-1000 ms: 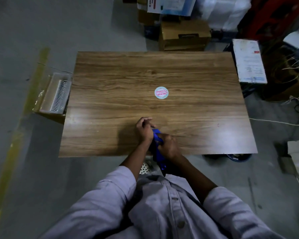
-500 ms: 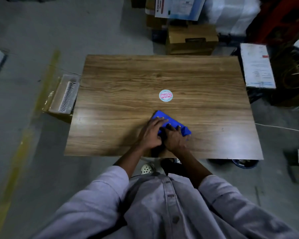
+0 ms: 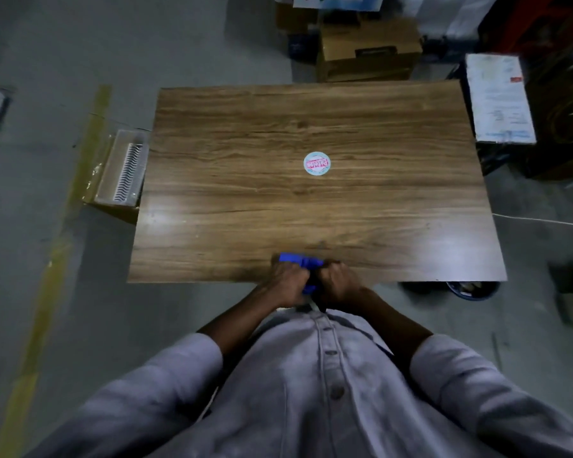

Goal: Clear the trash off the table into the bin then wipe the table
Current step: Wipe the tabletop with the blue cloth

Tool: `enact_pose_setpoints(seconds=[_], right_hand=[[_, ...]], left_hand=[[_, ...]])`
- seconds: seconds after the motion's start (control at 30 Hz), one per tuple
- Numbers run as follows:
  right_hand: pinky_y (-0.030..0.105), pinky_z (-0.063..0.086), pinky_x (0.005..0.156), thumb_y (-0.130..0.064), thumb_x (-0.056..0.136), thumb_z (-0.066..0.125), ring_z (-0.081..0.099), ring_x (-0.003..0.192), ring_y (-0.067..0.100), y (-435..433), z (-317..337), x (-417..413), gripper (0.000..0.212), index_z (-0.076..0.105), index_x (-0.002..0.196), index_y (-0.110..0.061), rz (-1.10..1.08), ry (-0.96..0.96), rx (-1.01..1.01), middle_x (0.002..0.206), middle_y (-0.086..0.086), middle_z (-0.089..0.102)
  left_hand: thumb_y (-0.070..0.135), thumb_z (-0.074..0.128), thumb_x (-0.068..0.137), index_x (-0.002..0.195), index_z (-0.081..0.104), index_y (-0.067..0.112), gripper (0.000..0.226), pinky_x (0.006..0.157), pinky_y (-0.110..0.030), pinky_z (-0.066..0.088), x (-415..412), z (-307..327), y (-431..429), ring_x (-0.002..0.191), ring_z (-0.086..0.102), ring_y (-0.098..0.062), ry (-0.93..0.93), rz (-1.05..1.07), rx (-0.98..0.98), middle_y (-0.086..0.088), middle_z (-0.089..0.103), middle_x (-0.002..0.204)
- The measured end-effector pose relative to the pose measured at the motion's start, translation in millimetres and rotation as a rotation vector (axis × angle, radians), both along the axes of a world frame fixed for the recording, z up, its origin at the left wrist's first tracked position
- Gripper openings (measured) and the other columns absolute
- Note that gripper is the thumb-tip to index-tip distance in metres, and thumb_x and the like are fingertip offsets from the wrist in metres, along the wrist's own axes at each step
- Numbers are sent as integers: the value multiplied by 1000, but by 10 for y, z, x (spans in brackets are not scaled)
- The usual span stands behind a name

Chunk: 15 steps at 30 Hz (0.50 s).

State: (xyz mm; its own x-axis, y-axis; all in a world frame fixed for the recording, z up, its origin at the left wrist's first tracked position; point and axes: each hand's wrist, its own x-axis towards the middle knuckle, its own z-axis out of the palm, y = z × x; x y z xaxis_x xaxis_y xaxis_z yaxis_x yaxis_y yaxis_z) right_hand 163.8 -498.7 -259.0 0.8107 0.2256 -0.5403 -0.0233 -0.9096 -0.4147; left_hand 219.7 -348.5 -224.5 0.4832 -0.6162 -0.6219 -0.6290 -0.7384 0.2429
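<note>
A wooden table [image 3: 311, 206] fills the middle of the head view. A blue cloth [image 3: 301, 261] lies bunched at its near edge. My left hand [image 3: 286, 282] and my right hand [image 3: 339, 282] both grip the cloth with curled fingers, side by side over the table's front edge. Most of the cloth is hidden under my hands. A round sticker [image 3: 317, 163] with pink print sits flat near the table's centre. A dark blue bin [image 3: 472, 289] shows partly on the floor under the near right corner.
A clear plastic box [image 3: 124, 171] on cardboard stands against the table's left side. Cardboard boxes [image 3: 366, 49] are stacked behind the far edge. A box with a paper label [image 3: 498, 97] sits at the right. A white cable [image 3: 543, 221] runs over the floor.
The cloth was spread flat under both hands half a second ago. Both hands have pulled it back to the near edge and bunched it between curled fingers.
</note>
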Motion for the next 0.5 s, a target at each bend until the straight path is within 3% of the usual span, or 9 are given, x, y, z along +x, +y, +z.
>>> enact_pose_setpoints(seconds=[0.07,0.1,0.17,0.23,0.3,0.37,0.43,0.5], right_hand=[[42,54,70,-19,75,73,70,85,39,-85,146,33,27,75,101,-9,29,-71,34,94,20,75],[41,55,67,-15,72,74,70,81,38,-128,224,64,26,76,97,-9,1,-152,73,90,19,75],[36,55,60,-15,66,74,71,73,36,-192,277,188,28,77,93,-10,-80,-372,101,85,16,75],[37,56,66,-28,69,68,69,84,36,-236,252,358,40,75,106,-16,-217,-451,69,103,11,75],[41,57,85,-39,75,57,64,109,35,-256,179,501,56,67,128,-26,-266,-324,-17,132,5,67],[45,46,107,-34,90,56,50,135,37,-186,57,511,56,51,146,-32,-193,-130,-121,156,7,45],[45,34,115,-30,101,52,30,147,39,-1,26,362,52,44,152,-30,-94,-39,-213,164,12,28],[41,39,108,-25,97,57,41,141,37,141,98,190,48,56,145,-25,-66,-43,-173,156,15,43]], left_hand=[[18,67,84,97,64,16,14,71,-34,45,101,223,-27,92,64,-32,118,42,-22,-16,70,108],[16,67,81,95,64,18,14,68,-33,44,194,273,-45,89,64,-32,111,66,-45,-15,71,105],[15,68,77,106,69,22,29,74,-33,48,401,322,-110,97,66,-34,-11,144,-137,-13,72,107],[13,68,76,127,65,28,53,90,-36,52,533,271,-187,112,64,-33,-154,224,-261,-10,71,119],[6,64,81,147,50,24,70,108,-37,41,568,111,-230,133,52,-30,-145,269,-268,-9,58,142],[0,58,87,158,30,19,78,118,-36,27,486,-76,-172,149,33,-27,-50,246,-168,-8,35,162],[5,60,90,161,22,22,82,116,-34,30,309,-161,-17,149,32,-28,3,212,-100,-7,28,165],[14,65,89,153,41,22,68,98,-31,43,160,-143,154,131,52,-32,29,241,-131,-11,50,150]])
